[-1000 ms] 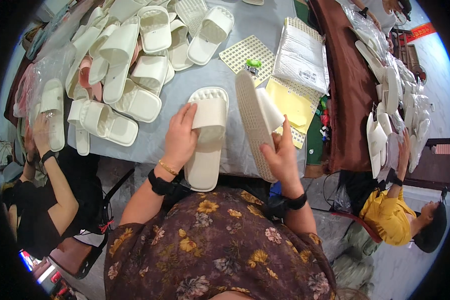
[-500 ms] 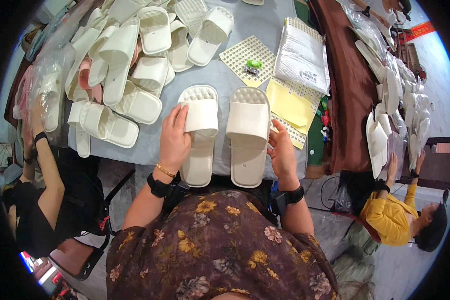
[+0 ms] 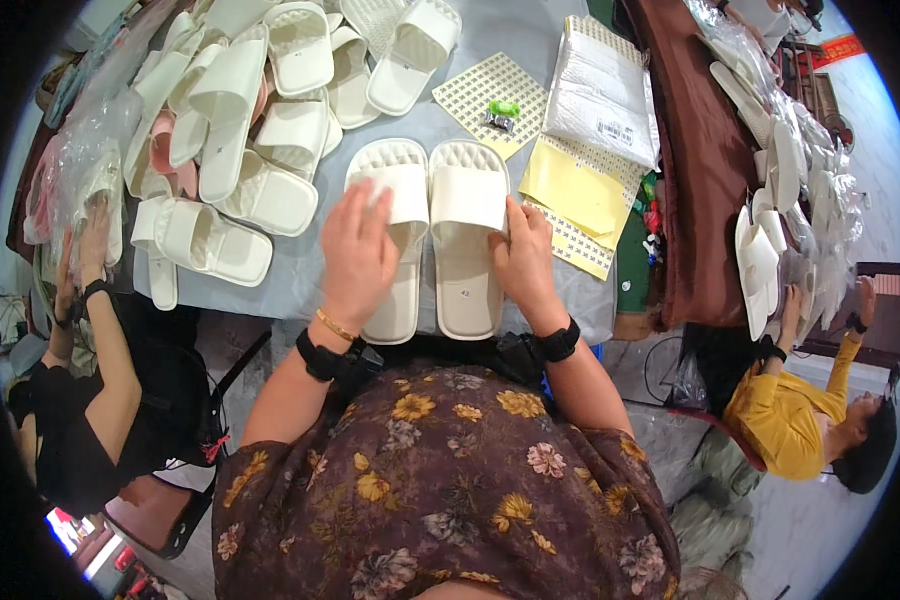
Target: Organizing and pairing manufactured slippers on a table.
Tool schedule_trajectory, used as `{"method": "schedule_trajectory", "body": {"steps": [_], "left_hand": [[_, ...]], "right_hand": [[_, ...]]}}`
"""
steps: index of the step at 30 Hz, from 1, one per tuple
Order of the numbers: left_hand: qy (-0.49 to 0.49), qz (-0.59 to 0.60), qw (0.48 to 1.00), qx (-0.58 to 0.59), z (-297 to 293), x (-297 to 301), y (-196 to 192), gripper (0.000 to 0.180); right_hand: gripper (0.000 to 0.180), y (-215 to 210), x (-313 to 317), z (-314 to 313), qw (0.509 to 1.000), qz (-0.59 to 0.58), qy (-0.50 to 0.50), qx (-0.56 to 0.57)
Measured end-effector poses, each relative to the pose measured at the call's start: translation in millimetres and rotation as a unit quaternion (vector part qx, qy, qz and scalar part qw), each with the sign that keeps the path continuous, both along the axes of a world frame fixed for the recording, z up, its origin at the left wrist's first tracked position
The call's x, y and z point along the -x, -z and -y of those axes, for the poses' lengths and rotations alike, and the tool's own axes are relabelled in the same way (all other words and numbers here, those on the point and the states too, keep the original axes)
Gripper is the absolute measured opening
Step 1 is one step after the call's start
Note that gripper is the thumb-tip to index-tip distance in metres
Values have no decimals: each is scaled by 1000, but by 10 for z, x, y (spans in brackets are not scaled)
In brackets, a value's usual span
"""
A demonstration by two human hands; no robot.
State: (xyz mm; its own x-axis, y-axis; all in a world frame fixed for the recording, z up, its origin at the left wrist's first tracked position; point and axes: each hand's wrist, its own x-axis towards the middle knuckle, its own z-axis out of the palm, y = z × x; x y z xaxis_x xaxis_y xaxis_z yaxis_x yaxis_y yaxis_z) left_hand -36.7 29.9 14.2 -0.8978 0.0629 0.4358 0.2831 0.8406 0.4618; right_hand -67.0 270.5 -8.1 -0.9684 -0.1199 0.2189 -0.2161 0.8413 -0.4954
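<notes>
Two white slide slippers lie side by side in front of me, soles down and toe straps away from me. My left hand (image 3: 355, 255) is over the outer side of the left slipper (image 3: 394, 300), its slightly blurred fingers stretched and apart at the strap. My right hand (image 3: 527, 260) pinches the outer edge of the right slipper (image 3: 468, 290) beside its strap. The two slippers touch or nearly touch along their inner edges. A small printed mark shows on the right slipper's insole.
A heap of white slippers (image 3: 232, 110), one pink slipper (image 3: 162, 145) among them, covers the table's left. Ahead right are yellow sticker sheets (image 3: 492, 95), green-wrapped piece (image 3: 502, 108) and white padded mailer (image 3: 602, 95). People handle slippers at left (image 3: 115, 345) and right (image 3: 780, 415).
Both slippers have come closer together and shifted slightly left and away from me. My right hand has moved left with the right slipper. My left hand's fingers have loosened off the strap edge.
</notes>
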Motion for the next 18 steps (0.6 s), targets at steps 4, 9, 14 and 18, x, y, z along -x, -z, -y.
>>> {"method": "schedule_trajectory", "body": {"steps": [4,9,14,18], "left_hand": [[312,-17,950,20,-195,-177,-35,42],[343,30,937,57,-378,-187,94,45],[243,58,968,35,-404,-171,96,55],[266,34,962,45,-393,-167,109,54]], "right_hand": [[53,18,0,-8,998,14,-15,55],[45,-13,130,-23,989,35,-21,140],[39,-49,111,-54,985,26,-19,168],[34,-114,-73,-144,981,34,-23,192]]}}
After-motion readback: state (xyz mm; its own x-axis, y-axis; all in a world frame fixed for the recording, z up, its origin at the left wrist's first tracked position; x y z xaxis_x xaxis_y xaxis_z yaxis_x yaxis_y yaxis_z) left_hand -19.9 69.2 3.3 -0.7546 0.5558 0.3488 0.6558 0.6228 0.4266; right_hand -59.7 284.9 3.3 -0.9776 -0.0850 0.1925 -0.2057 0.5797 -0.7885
